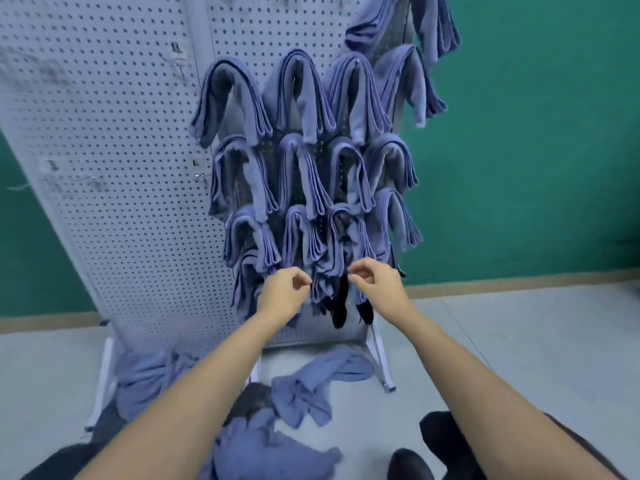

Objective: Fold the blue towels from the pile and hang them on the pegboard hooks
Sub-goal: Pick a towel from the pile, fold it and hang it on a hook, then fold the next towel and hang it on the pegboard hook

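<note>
Down at the very bottom, a dark shoe point(410, 465) stood on the pale floor point(519, 341), and right beside it lay the pile point(301, 393) of loose blue towels, crumpled and unfolded, spilling across the floor to the foot of the stand. Over that pile both bare forearms reached forward. Left hand point(285, 292), fingers curled in, thumb and forefinger nipped together on the left edge of the lowest towel point(325, 285). Right hand point(375, 284) was the mirror of it, fingertips pinching the same towel's right edge, the two hands close but apart. That towel hung at the bottom of the middle columns, blurred and dark in its folds. Above it, the hung towels point(301, 98) were draped in rows over their hooks, packed side by side up the right panel of the white pegboard point(121, 168). Behind it all was a green wall point(536, 150).
</note>
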